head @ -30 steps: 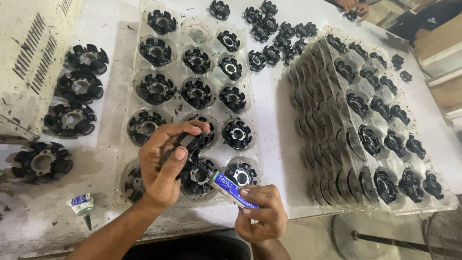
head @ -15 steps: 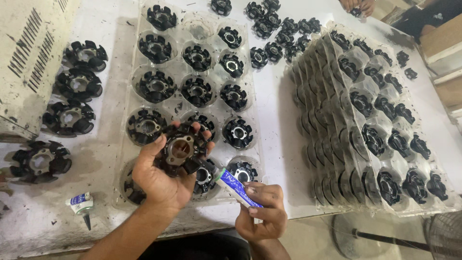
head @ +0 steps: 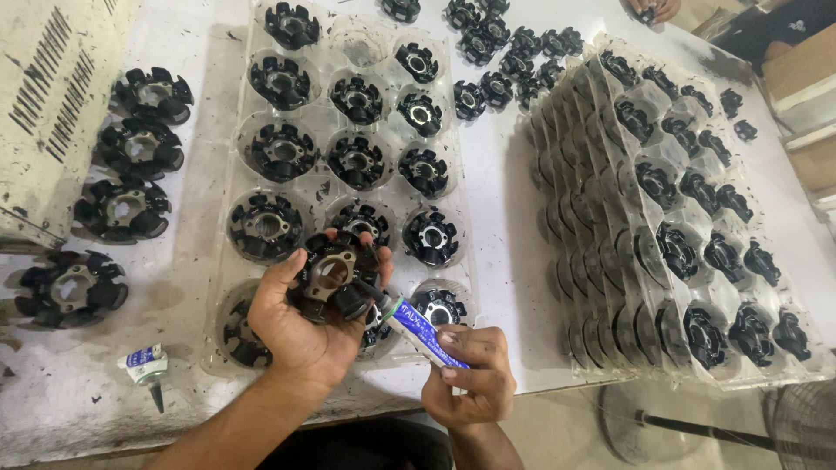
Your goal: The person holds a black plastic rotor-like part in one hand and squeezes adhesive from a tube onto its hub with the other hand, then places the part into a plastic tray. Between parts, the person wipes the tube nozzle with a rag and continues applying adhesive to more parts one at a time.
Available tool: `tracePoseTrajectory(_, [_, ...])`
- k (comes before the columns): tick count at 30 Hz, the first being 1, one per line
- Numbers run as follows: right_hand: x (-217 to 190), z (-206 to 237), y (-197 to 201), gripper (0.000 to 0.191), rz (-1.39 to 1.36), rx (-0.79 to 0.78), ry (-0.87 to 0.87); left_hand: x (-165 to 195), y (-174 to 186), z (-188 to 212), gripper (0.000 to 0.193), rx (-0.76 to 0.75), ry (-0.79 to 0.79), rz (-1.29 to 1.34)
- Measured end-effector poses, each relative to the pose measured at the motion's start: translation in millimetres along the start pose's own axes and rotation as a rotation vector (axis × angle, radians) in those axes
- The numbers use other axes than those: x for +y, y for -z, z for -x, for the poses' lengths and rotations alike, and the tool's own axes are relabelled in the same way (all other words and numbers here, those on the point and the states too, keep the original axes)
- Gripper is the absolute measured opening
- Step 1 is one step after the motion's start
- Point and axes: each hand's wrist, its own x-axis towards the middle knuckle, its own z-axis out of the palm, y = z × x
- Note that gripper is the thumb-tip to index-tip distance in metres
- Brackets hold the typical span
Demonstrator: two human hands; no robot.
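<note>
A black round slotted part (head: 333, 277) with a tan centre is held in the left hand (head: 300, 318), its grip closed around the rim from below and the sides, above the near end of a clear plastic tray (head: 228, 218). A small white and blue tube (head: 420, 329) is pinched in the closed grip of the right hand (head: 470, 374), and its dark nozzle is laid against the lower right edge of the held part. The tray's round pockets are filled with more black parts (head: 357, 161). Further black parts (head: 131, 144) are set on the white bench (head: 505, 218) to the left, beside a pale perforated box (head: 48, 104). A second small tube (head: 146, 365) is seen lying near the bench's front edge. To the right, a stack of clear trays (head: 679, 226) is leaned at a slant.
</note>
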Motion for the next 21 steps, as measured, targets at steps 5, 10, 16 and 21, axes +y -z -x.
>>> tracePoseTrajectory(5, [-2.0,-0.8,4.4,0.035,-0.008,-0.028,-0.013,-1.3,0.9,-0.7,0.04,-0.022,0.019,0.015])
tracePoseTrajectory(10, [-3.4,-1.3,8.3,0.034,-0.02,-0.041,-0.029,-1.8,2.6,-1.6,0.04,-0.023,0.015,0.007])
tracePoseTrajectory(16, [-3.0,0.5,13.4,0.032,-0.009,-0.064,-0.019,-2.8,5.3,-2.6,0.043,-0.004,0.065,0.046])
tracePoseTrajectory(21, [-3.6,-5.6,14.9,0.029,-0.007,-0.064,0.015,-4.2,1.6,-4.0,0.048,0.036,0.09,-0.003])
